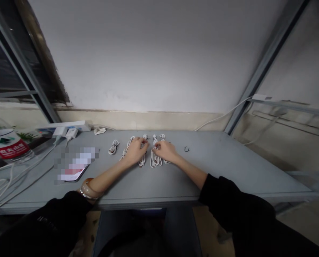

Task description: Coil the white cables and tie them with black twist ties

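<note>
Left hand (136, 151) and right hand (165, 150) pinch looped, coiled white cable bundles (155, 157) on the smooth grey tabletop (215, 167). White power strip (63, 125) at left of the frame.

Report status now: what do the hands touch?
Left hand at a white cable coil; right hand at the next coil. Another coil lies left. Phone apart, further left.

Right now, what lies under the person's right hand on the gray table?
The right hand lies over two coiled white cables, with their loops showing above and below it. The parts beneath the palm and fingers are covered, so anything else there cannot be seen.
</note>
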Available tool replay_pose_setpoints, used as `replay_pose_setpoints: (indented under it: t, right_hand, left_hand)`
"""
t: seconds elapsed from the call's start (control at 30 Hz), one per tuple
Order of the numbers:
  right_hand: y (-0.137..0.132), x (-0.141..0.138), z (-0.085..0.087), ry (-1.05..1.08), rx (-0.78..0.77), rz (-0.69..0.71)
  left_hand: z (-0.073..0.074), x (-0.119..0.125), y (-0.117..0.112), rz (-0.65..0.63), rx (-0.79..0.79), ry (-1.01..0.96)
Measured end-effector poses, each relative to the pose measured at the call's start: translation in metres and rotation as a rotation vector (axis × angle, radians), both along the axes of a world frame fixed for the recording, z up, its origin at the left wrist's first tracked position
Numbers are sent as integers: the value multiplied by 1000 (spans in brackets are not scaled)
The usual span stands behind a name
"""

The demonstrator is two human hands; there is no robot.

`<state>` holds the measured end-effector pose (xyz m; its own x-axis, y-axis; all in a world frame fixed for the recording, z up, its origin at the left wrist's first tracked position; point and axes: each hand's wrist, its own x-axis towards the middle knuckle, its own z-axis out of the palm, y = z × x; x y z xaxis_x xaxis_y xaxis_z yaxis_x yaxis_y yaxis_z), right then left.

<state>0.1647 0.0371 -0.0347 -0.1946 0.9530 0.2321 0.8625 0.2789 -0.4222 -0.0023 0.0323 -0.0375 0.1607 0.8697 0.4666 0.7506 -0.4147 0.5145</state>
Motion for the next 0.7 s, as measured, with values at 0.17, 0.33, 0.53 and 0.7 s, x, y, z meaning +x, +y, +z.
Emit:
replay_pose_setpoints:
  t: [0.17, 0.33, 0.53, 0.7]
  right_hand:
    - [2, 0, 0, 273, 90, -2]
    - [9, -2, -7, 749, 303, 142]
    - [5, -6, -2, 1104, 516, 224]
    - [-1, -6, 4, 1153, 622, 207]
  left_hand:
    - [2, 3, -3, -102, 30, -111]
    - [3, 4, -8, -90, 12, -116]
    - [15, 6, -19, -40, 4, 88]
    - [15, 8, -23, -60, 18, 198]
